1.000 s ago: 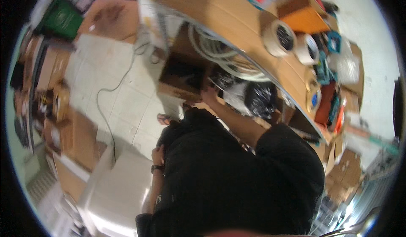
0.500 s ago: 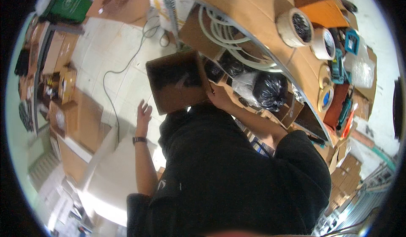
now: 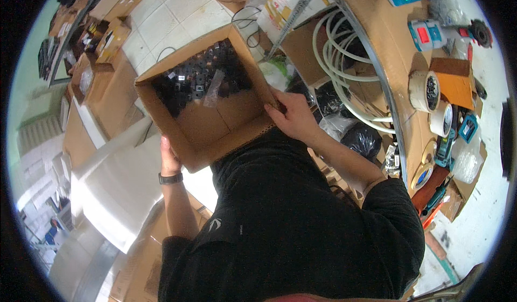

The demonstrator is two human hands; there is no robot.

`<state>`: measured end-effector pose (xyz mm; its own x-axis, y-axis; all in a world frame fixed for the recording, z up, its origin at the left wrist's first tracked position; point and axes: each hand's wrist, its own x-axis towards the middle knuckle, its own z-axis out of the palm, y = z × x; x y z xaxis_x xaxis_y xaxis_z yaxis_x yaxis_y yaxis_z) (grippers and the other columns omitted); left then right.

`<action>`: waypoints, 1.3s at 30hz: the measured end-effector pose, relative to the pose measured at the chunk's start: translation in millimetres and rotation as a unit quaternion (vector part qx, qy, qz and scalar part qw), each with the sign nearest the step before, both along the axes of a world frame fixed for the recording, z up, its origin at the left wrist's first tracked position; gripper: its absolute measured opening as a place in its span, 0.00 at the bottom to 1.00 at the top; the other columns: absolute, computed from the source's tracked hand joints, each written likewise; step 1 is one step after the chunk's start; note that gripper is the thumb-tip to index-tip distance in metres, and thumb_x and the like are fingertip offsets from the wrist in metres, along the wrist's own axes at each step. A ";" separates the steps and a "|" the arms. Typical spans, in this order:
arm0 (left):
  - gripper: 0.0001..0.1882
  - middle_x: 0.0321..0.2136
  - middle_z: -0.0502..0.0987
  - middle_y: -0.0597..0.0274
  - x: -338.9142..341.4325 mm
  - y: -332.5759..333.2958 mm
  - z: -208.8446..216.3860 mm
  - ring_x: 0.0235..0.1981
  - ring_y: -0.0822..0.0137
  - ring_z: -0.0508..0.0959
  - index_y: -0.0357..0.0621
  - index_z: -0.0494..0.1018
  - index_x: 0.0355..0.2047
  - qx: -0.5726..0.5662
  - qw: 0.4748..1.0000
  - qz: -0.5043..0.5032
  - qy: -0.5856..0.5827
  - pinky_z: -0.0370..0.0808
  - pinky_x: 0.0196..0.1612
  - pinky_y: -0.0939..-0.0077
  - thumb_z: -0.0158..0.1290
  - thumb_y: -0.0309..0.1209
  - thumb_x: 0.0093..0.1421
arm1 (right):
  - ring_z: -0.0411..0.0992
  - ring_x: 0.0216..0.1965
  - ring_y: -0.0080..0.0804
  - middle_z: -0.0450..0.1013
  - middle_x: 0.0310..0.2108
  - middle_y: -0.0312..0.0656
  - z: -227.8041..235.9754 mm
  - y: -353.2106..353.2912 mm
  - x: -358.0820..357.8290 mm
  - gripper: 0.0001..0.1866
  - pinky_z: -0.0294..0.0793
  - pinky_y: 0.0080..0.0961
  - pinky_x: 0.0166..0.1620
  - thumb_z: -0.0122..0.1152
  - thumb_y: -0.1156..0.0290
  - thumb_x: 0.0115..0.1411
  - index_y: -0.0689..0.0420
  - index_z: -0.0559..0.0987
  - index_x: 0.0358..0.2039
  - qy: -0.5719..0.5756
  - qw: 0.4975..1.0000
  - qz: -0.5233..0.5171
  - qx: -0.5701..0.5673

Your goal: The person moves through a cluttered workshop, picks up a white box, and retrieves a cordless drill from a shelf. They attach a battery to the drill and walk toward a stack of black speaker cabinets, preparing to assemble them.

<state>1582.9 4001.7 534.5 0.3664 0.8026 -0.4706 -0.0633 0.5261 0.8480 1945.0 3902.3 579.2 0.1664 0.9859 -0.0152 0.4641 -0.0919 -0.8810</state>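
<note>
An uncovered cardboard box [image 3: 207, 127] is held up in front of me, tilted so its inside shows. Many small black block-shaped parts [image 3: 202, 76] lie against its far side, with a small clear plastic bag [image 3: 214, 88] among them. My right hand [image 3: 291, 113] grips the box's right wall, thumb at the rim and fingers behind it. At the lower left corner, my left hand [image 3: 169, 156] supports the box from outside; most of its fingers are hidden behind the cardboard. A dark band circles my left wrist.
On the right stands a cardboard-topped workbench [image 3: 398, 76] with tape rolls [image 3: 425, 91], an orange box [image 3: 452, 89] and teal tools. Coiled white tubing [image 3: 336, 70] and a black plastic bag [image 3: 362, 139] sit beneath it. White wrapped material [image 3: 116, 183] is at the left.
The box has come closer and tipped toward me, so its contents now show. My left hand, open and apart from it before, is now against its left side. The view has turned.
</note>
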 end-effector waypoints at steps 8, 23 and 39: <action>0.52 0.57 0.67 0.53 2.7 -33.5 9.4 0.58 0.54 0.67 0.39 0.59 0.62 0.008 0.994 0.107 0.005 0.65 0.60 0.58 0.55 0.67 0.49 | 0.73 0.22 0.35 0.74 0.24 0.53 14.3 10.7 -5.4 0.25 0.71 0.27 0.29 0.63 0.69 0.55 0.66 0.75 0.52 0.009 1.000 0.006 0.011; 0.37 0.53 0.71 0.58 5.0 -48.3 -6.7 0.53 0.57 0.71 0.43 0.63 0.60 0.088 0.992 0.091 -0.002 0.69 0.55 0.58 0.44 0.59 0.61 | 0.73 0.18 0.31 0.76 0.25 0.46 18.9 -12.1 8.9 0.24 0.72 0.26 0.26 0.65 0.68 0.54 0.54 0.78 0.53 0.009 0.999 -0.029 0.032; 0.40 0.64 0.62 0.55 96.5 66.8 -56.0 0.61 0.49 0.65 0.49 0.60 0.64 -0.062 0.955 -0.291 -0.015 0.63 0.63 0.50 0.43 0.62 0.60 | 0.76 0.31 0.55 0.76 0.26 0.56 -21.8 -86.2 21.9 0.17 0.75 0.46 0.38 0.57 0.64 0.53 0.58 0.80 0.41 -0.054 0.974 -0.219 -0.004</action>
<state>1679.4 4068.5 478.5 0.7480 0.3978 -0.5313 0.2472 0.5758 0.7793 1966.9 3816.1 557.4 0.5729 0.8195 0.0179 0.4686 -0.3095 -0.8274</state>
